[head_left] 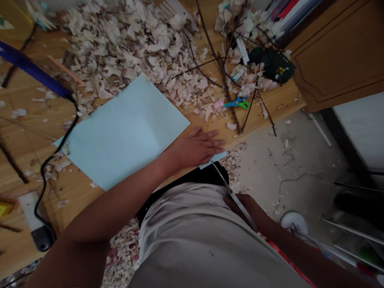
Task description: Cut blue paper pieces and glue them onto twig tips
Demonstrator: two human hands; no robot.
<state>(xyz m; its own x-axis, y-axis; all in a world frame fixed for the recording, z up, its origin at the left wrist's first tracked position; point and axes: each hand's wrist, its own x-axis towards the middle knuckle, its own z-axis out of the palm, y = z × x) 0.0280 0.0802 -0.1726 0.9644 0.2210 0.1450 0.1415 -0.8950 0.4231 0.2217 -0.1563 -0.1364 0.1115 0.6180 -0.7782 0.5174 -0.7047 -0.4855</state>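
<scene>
My left hand (201,147) lies palm down at the table's front edge, its fingers stretched out. Under its lower side shows a small strip of pale blue paper (222,155) that juts past the edge. A large pale blue sheet (126,132) spreads flat on the table beneath and left of my left wrist. My right hand (240,202), dark and partly hidden, is low in front of my body. It holds long metal scissors (222,177), seen edge-on, whose tip meets the blue strip near my left fingers.
Dried pale petals (129,44) heap along the back. Bare twigs (223,72) and small blue-green scissors (238,103) lie at right. A black cord (45,164) runs from a blue-purple tool (33,68) at left. Beside the table are a wooden cabinet (339,56) and a littered floor (264,160).
</scene>
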